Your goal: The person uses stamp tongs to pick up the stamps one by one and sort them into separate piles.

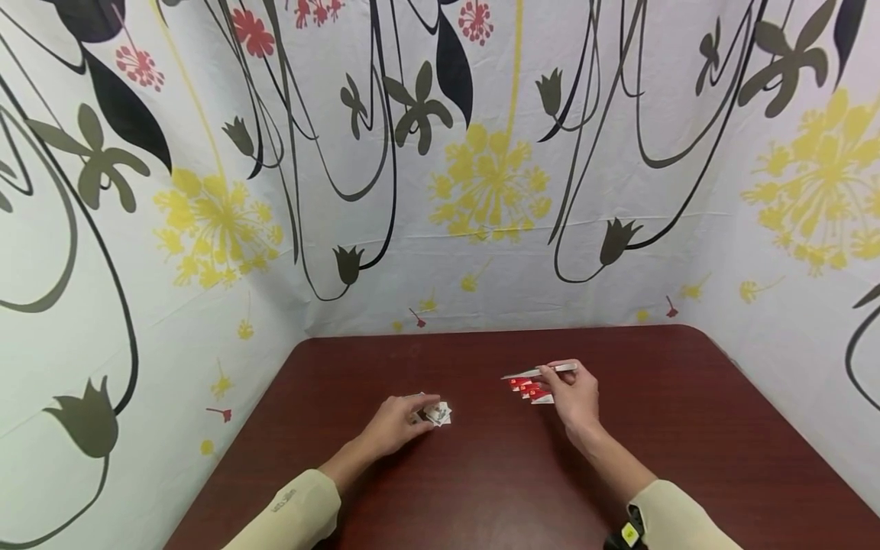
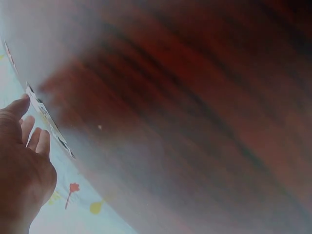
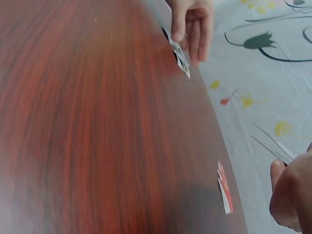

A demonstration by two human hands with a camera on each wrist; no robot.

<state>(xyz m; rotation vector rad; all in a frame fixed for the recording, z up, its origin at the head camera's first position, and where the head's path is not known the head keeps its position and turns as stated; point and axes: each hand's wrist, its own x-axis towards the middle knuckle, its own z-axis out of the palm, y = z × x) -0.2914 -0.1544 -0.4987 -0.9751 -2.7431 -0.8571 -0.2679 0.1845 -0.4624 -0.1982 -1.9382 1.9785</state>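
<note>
- Judging from how the things lie, the work can be considered partly done: the red-and-white pieces [image 1: 535,392] are laid overlapping in a short slanted row, while the pile of pale pieces [image 1: 441,413] is left without visible order.
- How many pieces are left to be handled cannot be told, because the pile is partly covered by the fingers.
- Counted are: one pair of tweezers [image 1: 528,373], one row in which at least three red-and-white pieces are distinguished, one pile whose pieces are too small to be counted, and two hands.
- By the grip of the right hand [image 1: 574,396] the tweezers are grasped between thumb and fingers; their two tips are seen apart in the right wrist view, with nothing between them.
- By the left hand [image 1: 395,424] the pile is reached, with thumb and fingers placed about it; whether it is really pinched or only touched cannot be told.
- Both groups are placed on the dark red tabletop [image 1: 447,489]: the row just beside the right hand, below the tweezers, and the pile further to the left, apart from the row.
</note>
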